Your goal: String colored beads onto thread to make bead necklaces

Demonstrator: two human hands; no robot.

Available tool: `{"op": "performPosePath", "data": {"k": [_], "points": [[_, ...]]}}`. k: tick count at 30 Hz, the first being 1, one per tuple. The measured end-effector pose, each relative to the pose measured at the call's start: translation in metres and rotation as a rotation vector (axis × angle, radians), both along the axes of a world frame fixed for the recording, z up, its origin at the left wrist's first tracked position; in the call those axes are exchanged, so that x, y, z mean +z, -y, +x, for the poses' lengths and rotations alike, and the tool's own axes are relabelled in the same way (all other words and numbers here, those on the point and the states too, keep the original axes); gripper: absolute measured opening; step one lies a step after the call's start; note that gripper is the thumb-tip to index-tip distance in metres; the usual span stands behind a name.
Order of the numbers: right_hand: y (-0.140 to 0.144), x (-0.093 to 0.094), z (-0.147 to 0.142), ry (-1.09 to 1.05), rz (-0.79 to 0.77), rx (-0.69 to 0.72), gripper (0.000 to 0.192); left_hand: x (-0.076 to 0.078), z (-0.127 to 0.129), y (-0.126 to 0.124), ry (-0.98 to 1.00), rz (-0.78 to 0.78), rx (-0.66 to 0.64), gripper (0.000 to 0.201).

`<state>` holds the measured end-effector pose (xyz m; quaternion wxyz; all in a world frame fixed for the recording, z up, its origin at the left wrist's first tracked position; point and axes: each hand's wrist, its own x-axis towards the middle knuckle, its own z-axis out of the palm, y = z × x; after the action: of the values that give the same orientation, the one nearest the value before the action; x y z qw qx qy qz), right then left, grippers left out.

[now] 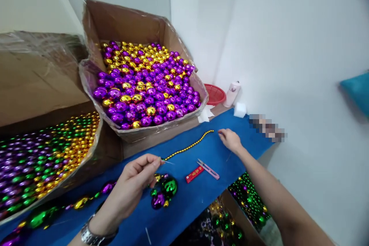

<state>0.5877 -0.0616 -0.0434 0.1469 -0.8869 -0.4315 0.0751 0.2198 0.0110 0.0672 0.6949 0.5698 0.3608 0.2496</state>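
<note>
My left hand (135, 178) pinches a thin needle or thread at the near end of a strand of small gold beads (188, 146) lying on the blue cloth (184, 200). My right hand (230, 139) is stretched out at the strand's far end, fingers pinched, seemingly on the thread. A cluster of green, purple and gold balls (163, 192) lies just right of my left hand. Pink thread snips (209, 169) and a small red item (194, 174) lie between my hands.
A tilted cardboard box (127, 23) of purple and gold balls stands behind the cloth. A bin of mixed bead strands (40, 157) sits at left. More beads (248, 198) lie below the table edge. A red basket (215, 94), a white bottle (232, 93) and a white sponge (240, 109) sit near the wall.
</note>
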Motion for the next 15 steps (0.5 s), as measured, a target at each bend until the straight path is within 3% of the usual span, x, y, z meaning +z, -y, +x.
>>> {"op": "performPosePath", "data": {"k": [4,9,12,15], "points": [[-0.026,-0.005,-0.003,0.044,-0.005,0.042,0.029,0.003,0.0,-0.001,0.092,-0.086,0.058,0.019],[-0.037,-0.003,-0.009,0.037,0.044,0.099,0.024,0.006,-0.009,-0.003,0.179,-0.142,0.109,0.017],[-0.036,0.011,-0.02,-0.006,0.123,0.169,0.025,0.006,-0.014,-0.006,0.198,-0.142,0.16,0.018],[-0.029,0.04,-0.04,-0.053,0.213,0.287,0.027,0.004,-0.017,-0.009,0.212,-0.156,0.19,0.018]]}}
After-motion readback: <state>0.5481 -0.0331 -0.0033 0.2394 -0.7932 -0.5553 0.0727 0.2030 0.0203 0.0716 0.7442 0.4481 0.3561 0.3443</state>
